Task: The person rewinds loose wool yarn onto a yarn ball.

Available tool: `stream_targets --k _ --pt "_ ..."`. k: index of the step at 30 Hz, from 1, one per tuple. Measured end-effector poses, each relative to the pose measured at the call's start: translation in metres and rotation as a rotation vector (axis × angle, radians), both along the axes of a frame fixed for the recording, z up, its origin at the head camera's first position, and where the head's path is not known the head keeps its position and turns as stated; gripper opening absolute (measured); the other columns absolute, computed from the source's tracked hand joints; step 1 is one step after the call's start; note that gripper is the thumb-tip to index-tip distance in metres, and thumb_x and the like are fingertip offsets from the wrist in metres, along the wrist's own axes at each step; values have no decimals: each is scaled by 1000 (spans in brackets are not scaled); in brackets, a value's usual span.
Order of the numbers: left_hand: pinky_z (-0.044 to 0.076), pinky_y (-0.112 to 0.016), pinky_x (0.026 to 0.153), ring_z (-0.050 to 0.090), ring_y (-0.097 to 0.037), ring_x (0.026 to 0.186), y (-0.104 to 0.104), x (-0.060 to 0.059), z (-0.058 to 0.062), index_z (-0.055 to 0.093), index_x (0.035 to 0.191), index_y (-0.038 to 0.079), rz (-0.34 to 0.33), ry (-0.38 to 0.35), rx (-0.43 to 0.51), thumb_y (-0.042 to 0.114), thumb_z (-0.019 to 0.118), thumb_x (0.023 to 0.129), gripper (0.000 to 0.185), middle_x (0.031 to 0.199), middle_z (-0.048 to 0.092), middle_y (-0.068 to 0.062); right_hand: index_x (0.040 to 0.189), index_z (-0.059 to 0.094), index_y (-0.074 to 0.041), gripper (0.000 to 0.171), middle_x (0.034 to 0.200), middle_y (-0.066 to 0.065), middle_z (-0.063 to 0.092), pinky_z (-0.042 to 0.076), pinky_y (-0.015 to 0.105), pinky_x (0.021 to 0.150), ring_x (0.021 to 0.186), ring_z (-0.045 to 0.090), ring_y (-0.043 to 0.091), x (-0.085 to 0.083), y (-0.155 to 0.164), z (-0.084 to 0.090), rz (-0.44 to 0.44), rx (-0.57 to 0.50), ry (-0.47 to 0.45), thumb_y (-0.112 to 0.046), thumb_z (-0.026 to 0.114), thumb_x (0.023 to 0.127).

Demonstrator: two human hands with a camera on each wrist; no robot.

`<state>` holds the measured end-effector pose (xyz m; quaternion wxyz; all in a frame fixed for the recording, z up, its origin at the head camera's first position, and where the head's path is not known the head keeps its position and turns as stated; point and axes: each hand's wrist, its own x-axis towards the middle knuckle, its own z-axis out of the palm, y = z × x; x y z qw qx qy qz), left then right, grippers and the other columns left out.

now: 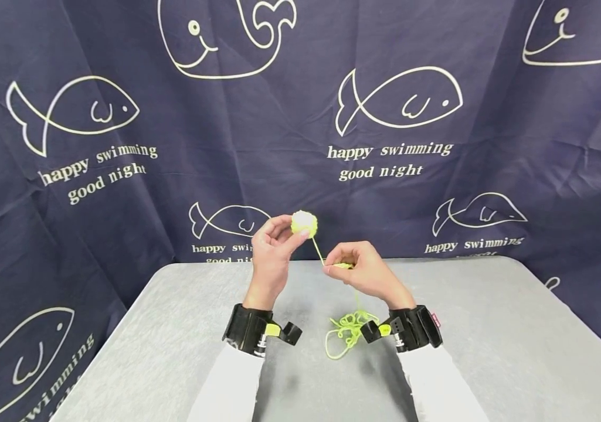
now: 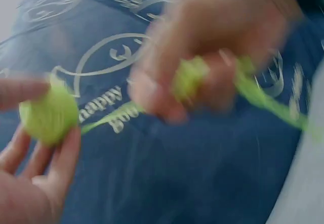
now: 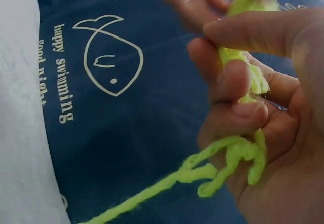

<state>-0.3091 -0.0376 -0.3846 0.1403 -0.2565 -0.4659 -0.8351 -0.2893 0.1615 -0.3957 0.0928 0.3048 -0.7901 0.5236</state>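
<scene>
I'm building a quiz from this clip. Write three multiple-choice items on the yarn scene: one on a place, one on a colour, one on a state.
1. Where is the small yarn ball?
A. in the left hand's fingertips
B. on the table
C. in the right palm

2. What colour is the yarn strand?
A. red
B. yellow-green
C. white

3. How does the loose yarn lie?
A. neatly coiled
B. in a tangle on the table
C. knotted round a wrist

Key: 1 A, the left hand holds it raised; 2 B, every view shows yellow-green; 3 B, it lies tangled on the grey table below the right hand, which pinches the strand.
</scene>
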Motion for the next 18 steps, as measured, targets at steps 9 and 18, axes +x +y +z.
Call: stream_targets --k 9,18 --pt "62 -41 80 71 -30 87 -1 -3 -12 67 100 -1 469 145 -720 -6 82 70 34 100 69 -15 89 72 1 7 75 1 68 41 22 46 53 49 9 7 8 12 -64 -264 55 -2 77 86" --pt "59 -31 73 69 -19 82 -17 0 -6 70 97 4 -44 133 -1078 -6 80 70 31 94 70 -5 83 71 -4 23 75 5 68 25 20 47 48 39 9 3 15 15 45 -933 -88 14 59 91"
